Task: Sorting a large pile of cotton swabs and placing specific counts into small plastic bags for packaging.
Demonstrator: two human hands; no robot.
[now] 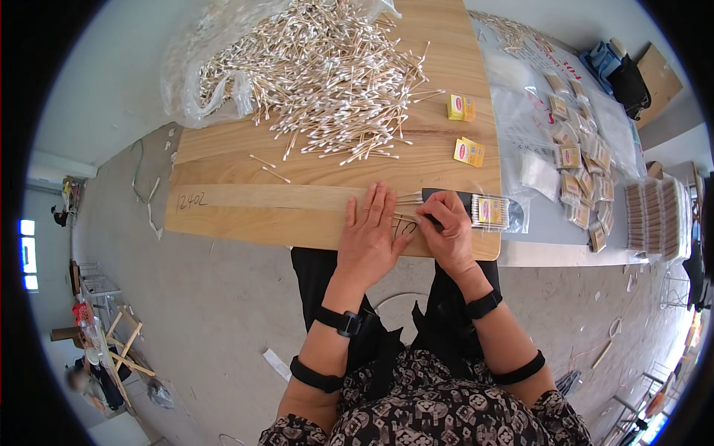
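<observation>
We see black handwriting [192,200] on the left end of the wooden table [223,152], with more between the hands. Yellow cards [461,108] with red oval marks lie in two small stacks near the right edge. Grey floor [223,297] shows below. A heap of cotton swabs [327,89] spills from a clear plastic bag [227,100] at the far side; labelled swab packs [584,178] crowd the surface at right. Our left fingers [379,201] lie flat and extended, beside a few loose swabs [407,198]. Our right fingers [450,204] are curled by those swabs; we cannot tell whether they grip any. A yellow-labelled pack [489,212] sits just right of them.
</observation>
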